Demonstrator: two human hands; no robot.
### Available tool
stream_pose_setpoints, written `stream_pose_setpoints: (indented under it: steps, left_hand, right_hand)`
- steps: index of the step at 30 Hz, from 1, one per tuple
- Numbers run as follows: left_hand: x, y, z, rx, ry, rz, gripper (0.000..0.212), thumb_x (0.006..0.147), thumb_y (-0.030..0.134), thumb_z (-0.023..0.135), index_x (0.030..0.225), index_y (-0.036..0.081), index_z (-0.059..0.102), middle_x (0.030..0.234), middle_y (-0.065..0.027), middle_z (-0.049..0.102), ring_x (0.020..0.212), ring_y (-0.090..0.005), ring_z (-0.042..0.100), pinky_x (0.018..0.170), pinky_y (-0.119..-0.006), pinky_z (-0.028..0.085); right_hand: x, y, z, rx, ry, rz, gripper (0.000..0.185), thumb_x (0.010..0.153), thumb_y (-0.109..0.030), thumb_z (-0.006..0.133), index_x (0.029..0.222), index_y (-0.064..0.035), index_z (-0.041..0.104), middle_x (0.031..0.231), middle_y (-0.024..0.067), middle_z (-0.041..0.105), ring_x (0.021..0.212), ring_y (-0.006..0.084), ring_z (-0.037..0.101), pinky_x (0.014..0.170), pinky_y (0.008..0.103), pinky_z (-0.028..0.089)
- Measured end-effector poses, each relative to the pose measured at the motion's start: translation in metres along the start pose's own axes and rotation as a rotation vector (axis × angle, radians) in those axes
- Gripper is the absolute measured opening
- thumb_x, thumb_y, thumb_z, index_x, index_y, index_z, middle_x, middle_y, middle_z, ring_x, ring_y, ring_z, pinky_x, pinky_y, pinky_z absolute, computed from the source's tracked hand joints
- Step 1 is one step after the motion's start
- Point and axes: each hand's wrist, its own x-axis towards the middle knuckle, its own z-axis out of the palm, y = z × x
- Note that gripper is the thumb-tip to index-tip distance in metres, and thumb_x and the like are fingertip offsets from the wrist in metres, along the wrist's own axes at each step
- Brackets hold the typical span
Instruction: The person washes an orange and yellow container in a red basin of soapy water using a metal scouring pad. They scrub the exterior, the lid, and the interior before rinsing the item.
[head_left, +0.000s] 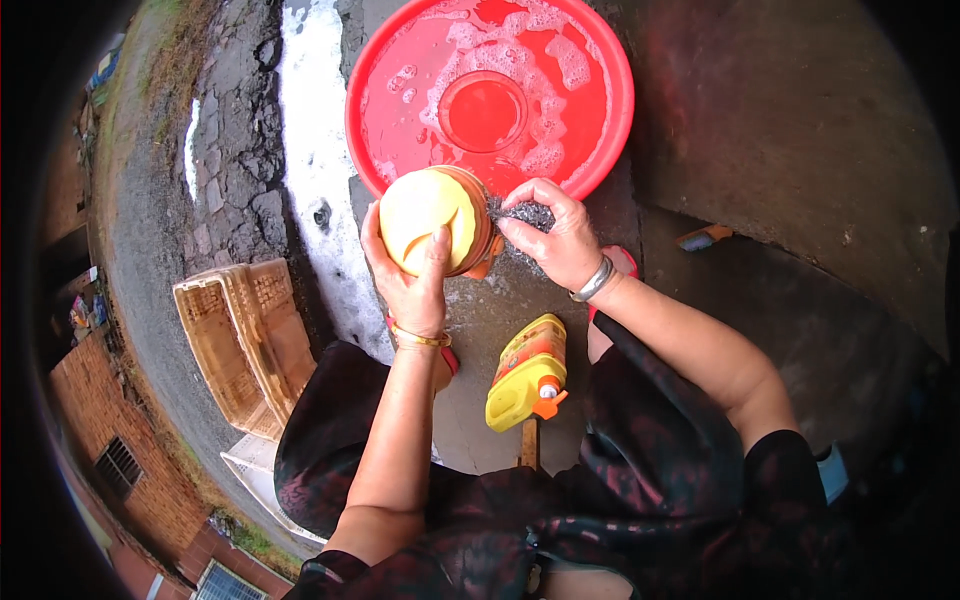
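A round container (424, 217) with a pale yellow top and an orange-brown ribbed side is held in my left hand (415, 281), thumb across the yellow face. My right hand (555, 232) pinches a metal scouring pad (531, 216) against or just beside the ribbed side; the exact contact is hard to tell. Both hands are over the near rim of a red plastic basin (624, 90), in which soapy water and foam surround a raised red ring. Between my feet lies a yellow detergent bottle (525, 373) with an orange and white cap.
Plastic crates (247, 345) stand to the left beside a whitish wet strip (319, 172) along broken paving. A brush (703, 237) lies on the dark ground to the right. Part of a wooden stool or handle (529, 442) shows below the bottle.
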Motion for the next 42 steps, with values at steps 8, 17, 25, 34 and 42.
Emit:
stream_pose_setpoints:
  steps: [8,17,25,34,42]
  left_hand:
    - [0.003,-0.006,-0.005,-0.043,-0.033,0.043,0.063,0.084,0.012,0.068,0.138,0.001,0.038,0.129,-0.0152,0.048,0.120,-0.0241,0.048,0.104,-0.037,0.038]
    - [0.006,-0.010,-0.013,-0.030,-0.093,0.050,0.064,0.084,0.013,0.064,0.140,0.003,0.035,0.130,-0.0148,0.048,0.122,-0.0253,0.046,0.107,-0.039,0.035]
    - [0.001,-0.014,-0.007,-0.121,-0.076,0.032,0.064,0.085,0.009,0.063,0.141,0.004,0.033,0.133,-0.0138,0.045,0.123,-0.0245,0.046,0.106,-0.038,0.036]
    - [-0.001,-0.005,-0.003,-0.143,-0.032,-0.015,0.064,0.086,0.007,0.062,0.142,0.004,0.031,0.134,-0.0147,0.044,0.123,-0.0254,0.046,0.106,-0.038,0.036]
    - [0.003,-0.009,-0.002,-0.184,-0.058,-0.031,0.064,0.087,0.010,0.064,0.143,0.005,0.031,0.135,-0.0137,0.044,0.124,-0.0252,0.045,0.106,-0.038,0.035]
  right_hand:
    - [0.028,0.002,0.007,-0.080,-0.032,0.070,0.019,0.071,-0.010,0.067,0.088,-0.0047,0.058,0.086,0.0129,0.061,0.085,0.0275,0.062,0.079,0.0360,0.049]
    - [0.108,0.057,-0.007,-0.726,0.016,0.049,0.022,0.076,-0.020,0.069,0.096,-0.0109,0.066,0.098,0.0153,0.060,0.094,0.0318,0.060,0.081,0.0406,0.051]
    - [0.087,0.052,-0.041,-0.924,-0.242,0.108,0.023,0.080,-0.020,0.065,0.099,-0.0097,0.067,0.105,0.0168,0.062,0.099,0.0330,0.061,0.083,0.0416,0.052]
    - [0.012,-0.008,-0.014,0.199,-0.209,0.222,0.010,0.080,-0.008,0.070,0.087,-0.0044,0.064,0.085,0.0004,0.063,0.085,0.0075,0.058,0.080,0.0256,0.047]
    - [0.026,-0.011,-0.002,-0.048,-0.115,0.185,0.016,0.075,-0.013,0.067,0.085,-0.0020,0.060,0.073,0.0069,0.062,0.073,0.0136,0.060,0.070,0.0306,0.050]
